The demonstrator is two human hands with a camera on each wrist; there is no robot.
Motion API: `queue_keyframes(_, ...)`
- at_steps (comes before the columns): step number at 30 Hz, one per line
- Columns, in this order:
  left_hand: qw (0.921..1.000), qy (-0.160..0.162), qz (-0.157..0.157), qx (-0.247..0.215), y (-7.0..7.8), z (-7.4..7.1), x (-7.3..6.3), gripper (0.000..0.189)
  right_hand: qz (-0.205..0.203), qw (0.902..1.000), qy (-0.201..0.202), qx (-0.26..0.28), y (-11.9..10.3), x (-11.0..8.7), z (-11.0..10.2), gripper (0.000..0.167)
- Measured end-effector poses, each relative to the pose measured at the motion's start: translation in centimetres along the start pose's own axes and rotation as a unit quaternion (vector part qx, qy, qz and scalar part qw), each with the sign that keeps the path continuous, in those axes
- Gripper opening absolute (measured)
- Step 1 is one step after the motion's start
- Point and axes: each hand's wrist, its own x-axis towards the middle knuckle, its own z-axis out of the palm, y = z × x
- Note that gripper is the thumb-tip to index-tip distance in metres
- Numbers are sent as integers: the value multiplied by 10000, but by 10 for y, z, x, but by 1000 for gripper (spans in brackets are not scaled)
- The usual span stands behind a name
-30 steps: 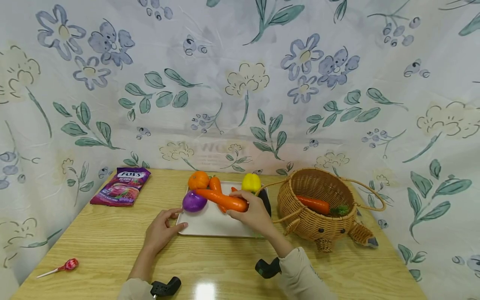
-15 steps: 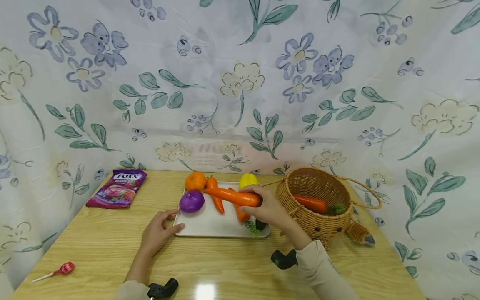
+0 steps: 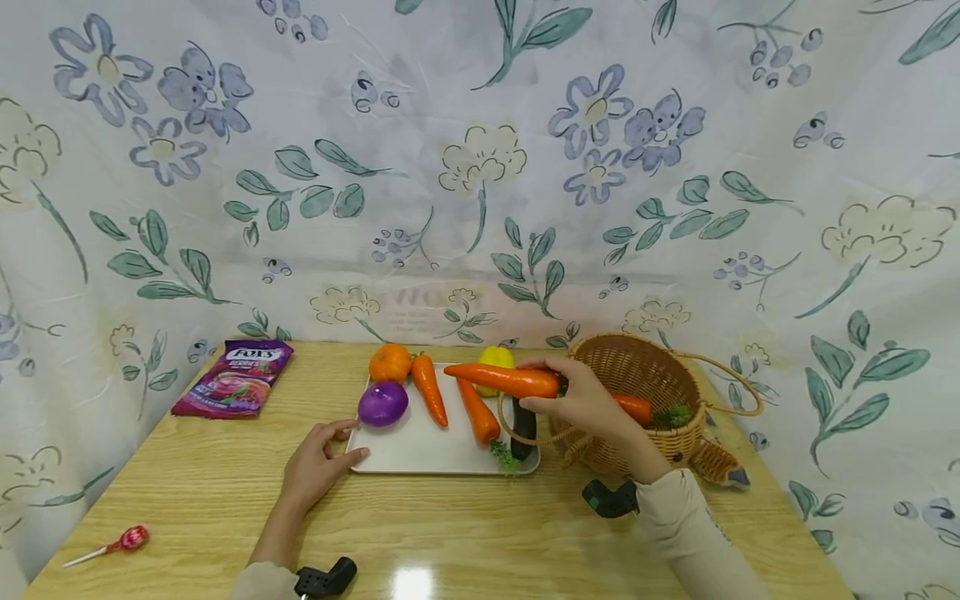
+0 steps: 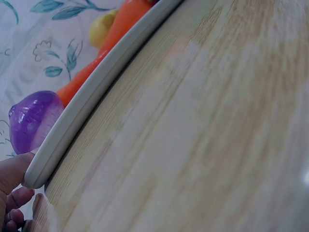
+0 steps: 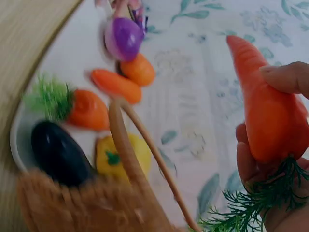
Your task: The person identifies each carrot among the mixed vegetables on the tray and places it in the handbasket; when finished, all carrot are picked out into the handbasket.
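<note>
My right hand (image 3: 588,400) grips a carrot (image 3: 506,381) by its thick end, above the tray's right side and close to the basket. In the right wrist view thumb and fingers close round this carrot (image 5: 270,106), and green fronds hang below. My left hand (image 3: 318,467) holds the left corner of the white tray (image 3: 420,454), with thumb and fingers at its rim (image 4: 41,166). On the tray lie a purple onion (image 3: 383,405), an orange pumpkin (image 3: 390,364), a slim orange carrot (image 3: 429,392), a leafy carrot (image 3: 478,412), a yellow pepper (image 3: 496,359) and a dark eggplant (image 3: 523,429).
A wicker basket (image 3: 600,450) with raised handles stands right of the tray, with another carrot (image 3: 633,408) inside. One handle (image 5: 128,140) leans over the tray. A purple candy bag (image 3: 234,379) lies back left, a lollipop (image 3: 123,542) front left.
My right hand has carried the carrot rightward from over the tray's middle toward the basket, uncovering the leafy carrot and eggplant. My left hand keeps its place at the tray's corner.
</note>
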Motion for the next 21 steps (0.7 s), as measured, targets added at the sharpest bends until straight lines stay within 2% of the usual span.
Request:
queue_keyframes(4,10000,-6,29,13,0,0,0,54,-83,9999,-23,-138,4,-5,-19,43)
queue_keyframes(21,9999,46,111,96,1,0,0,56,309,9990,232,-230,17,-25,-81,45)
